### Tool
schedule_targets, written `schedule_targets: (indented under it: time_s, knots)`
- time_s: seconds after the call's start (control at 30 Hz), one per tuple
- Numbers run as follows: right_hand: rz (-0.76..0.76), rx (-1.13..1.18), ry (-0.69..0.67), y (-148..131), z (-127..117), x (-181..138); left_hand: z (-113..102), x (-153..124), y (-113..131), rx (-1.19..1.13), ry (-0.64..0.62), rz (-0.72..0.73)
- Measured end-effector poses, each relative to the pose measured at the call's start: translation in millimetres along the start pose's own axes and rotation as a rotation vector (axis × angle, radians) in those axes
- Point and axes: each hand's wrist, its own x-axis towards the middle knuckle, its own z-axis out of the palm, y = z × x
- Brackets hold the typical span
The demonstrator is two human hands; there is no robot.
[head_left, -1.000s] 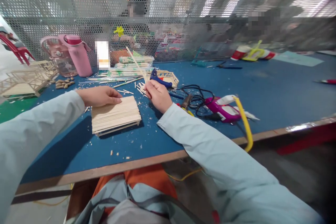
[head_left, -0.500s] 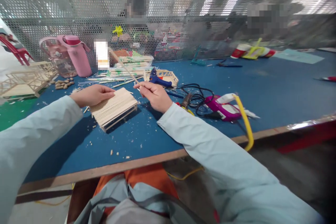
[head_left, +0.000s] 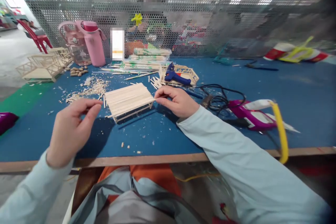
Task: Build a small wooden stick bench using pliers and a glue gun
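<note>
Pale wooden slatted platform (head_left: 128,98) toward front edge of table (head_left: 168,140), stick (head_left: 150,102) pinched in right hand (head_left: 177,102), left hand (head_left: 68,129) alongside, thumb and forefinger apart.

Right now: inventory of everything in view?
stick platform: 1, pale, between hands
stick models: several, pale, back left
stick packs: several, pale, back centre
scraps: many, pale, left
pieces: several, brown, by bottles
bottles: 2, pink, back left
panel: 1, white, beside bottles
glue gun: 1, blue, back centre
tool: 1, magenta, right
object: 1, purple, left edge
pliers: 1, blue, back right
cups: 2, red-white, far right
chair: 1, red, far left
mesh screen: 1, grey, behind
table: 1, blue, beneath
left hand: 1, blue sleeve, left of platform
right hand: 1, blue sleeve, pinching stick
</note>
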Motion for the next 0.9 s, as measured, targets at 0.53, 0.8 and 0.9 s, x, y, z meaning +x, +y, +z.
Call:
schedule_targets:
  time_s: [0.53, 0.8, 0.9]
  knots:
    - [0.059, -0.002, 0.009, 12, 3, 2, 33, -29, 6, 0.079, 0.138, -0.029]
    - [0.047, -0.008, 0.031, 13, 2, 2, 33, -28, 9, 0.101, 0.149, 0.024]
    - [0.032, -0.015, 0.045, 11, 2, 2, 33, -28, 11, 0.116, 0.158, 0.027]
